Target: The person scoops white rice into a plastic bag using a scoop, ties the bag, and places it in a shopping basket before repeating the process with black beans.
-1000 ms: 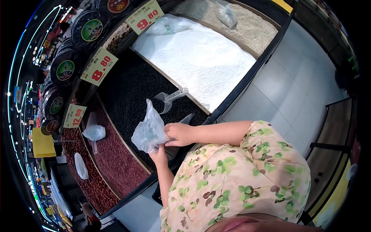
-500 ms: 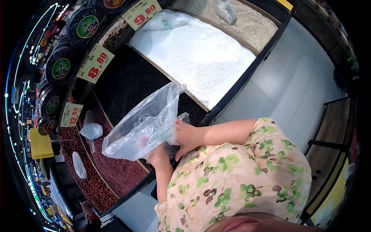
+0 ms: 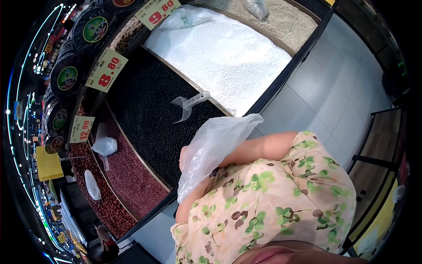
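Note:
A crumpled, clear plastic bag (image 3: 215, 141) hangs over both my hands and covers most of them. Knuckles that look like those of my left hand (image 3: 183, 157) show at the bag's left edge, curled against the plastic. My right forearm runs in behind the bag, so the right hand's fingers are hidden. Past the bag, a clear plastic scoop (image 3: 189, 104) lies on the black beans (image 3: 149, 92), its handle pointing at the white grain (image 3: 233, 57).
Bins of small reddish beans (image 3: 132, 176) and larger red ones (image 3: 107, 215) adjoin on the left. Another scoop with a white bag (image 3: 104, 145) rests there. Price signs (image 3: 107, 69) line the back. A low dark bin edge (image 3: 272, 83) separates me from the tiled floor (image 3: 329, 92).
The plastic bag has swung right and down toward my body and no longer spreads wide at the left. The scoop on the black beans, mostly covered before, is now in full view.

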`<state>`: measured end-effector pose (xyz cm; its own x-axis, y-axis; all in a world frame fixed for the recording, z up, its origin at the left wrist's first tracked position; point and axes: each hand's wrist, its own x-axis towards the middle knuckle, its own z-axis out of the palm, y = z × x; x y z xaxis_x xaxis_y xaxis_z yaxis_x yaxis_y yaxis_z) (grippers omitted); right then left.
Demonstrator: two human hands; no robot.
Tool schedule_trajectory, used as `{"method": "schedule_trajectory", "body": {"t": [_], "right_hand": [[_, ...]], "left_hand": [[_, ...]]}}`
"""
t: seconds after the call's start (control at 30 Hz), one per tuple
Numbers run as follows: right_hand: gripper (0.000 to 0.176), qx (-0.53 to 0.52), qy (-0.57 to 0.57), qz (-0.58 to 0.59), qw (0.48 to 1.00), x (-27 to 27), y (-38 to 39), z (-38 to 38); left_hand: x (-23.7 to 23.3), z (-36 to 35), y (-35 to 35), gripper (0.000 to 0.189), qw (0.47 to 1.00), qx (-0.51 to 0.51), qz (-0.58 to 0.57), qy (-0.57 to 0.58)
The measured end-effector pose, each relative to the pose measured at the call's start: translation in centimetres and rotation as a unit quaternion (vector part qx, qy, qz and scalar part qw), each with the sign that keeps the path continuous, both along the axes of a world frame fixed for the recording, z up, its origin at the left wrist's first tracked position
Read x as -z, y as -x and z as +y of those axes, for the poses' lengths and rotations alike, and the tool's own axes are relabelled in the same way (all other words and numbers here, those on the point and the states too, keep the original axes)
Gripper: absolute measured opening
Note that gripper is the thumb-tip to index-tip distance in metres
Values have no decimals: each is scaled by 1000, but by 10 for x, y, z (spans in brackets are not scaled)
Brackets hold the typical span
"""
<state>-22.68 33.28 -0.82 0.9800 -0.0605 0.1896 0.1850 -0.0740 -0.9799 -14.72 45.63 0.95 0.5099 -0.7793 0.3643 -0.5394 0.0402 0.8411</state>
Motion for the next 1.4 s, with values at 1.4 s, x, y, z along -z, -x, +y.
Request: {"method": "schedule_trajectory", "body": {"t": [1.4], "right_hand": [[18, 127, 442, 2, 888, 27, 38, -38]], "left_hand": [[-23, 40, -18, 18, 843, -25, -283, -456]]}}
